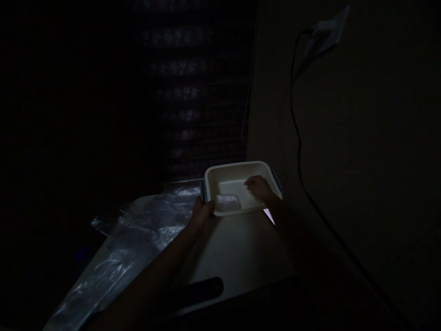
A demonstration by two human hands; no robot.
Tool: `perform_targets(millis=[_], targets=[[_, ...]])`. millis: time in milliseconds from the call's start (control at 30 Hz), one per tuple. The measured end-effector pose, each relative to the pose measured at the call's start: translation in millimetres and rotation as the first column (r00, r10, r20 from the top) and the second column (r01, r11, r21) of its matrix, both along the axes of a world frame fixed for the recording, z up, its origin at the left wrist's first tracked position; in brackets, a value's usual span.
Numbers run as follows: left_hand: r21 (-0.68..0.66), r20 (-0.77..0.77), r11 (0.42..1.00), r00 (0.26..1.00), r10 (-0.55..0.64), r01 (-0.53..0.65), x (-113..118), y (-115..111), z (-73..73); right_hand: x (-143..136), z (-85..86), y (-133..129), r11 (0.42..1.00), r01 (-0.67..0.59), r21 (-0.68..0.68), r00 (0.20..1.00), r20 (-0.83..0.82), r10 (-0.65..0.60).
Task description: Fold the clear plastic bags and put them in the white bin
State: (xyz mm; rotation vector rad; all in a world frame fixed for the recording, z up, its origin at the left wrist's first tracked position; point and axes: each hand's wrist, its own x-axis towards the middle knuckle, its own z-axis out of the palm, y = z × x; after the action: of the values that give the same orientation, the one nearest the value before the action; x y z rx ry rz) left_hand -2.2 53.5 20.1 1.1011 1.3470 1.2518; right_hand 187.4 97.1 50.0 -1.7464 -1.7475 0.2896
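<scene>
A white plastic tub (237,164) with grey side handles stands at the far end of a pale tabletop. My left hand (202,209) is closed on its near left corner, thumb over the rim beside the handle. Inside the tub, at the near left, lies a small clear plastic packet (227,202); its contents do not show. My right hand (257,187) reaches over the right side into the tub, fingers curled together above the bottom. Whatever is in those fingers, if anything, is too dark to make out.
Crumpled clear plastic sheeting (138,234) covers the left of the tabletop (237,248). A dark elongated shape (196,290) lies at the near edge. On the right wall, a black cord (299,147) runs down from an outlet (324,37). A blind (186,92) hangs behind.
</scene>
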Motion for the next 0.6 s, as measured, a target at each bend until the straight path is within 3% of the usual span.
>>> perform_targets(millis=[167, 300, 600], targets=[[0.041, 0.020, 0.999, 1.000, 0.004, -0.005, -2, 15, 0.1, 12, 11.8, -10, 0.989, 0.063, 0.134, 0.995, 0.068, -0.072], [0.035, 0.056, 0.999, 0.998, 0.030, -0.032, -2, 24, 4.6, 17, 17.9, -19, 0.993, 0.043, 0.106, 0.985, 0.160, -0.060], [0.049, 0.154, 0.998, 0.987, 0.042, -0.050, 1, 30, 5.6, 21, 3.5, -17, 0.996, 0.022, 0.088, 0.954, 0.296, -0.047]])
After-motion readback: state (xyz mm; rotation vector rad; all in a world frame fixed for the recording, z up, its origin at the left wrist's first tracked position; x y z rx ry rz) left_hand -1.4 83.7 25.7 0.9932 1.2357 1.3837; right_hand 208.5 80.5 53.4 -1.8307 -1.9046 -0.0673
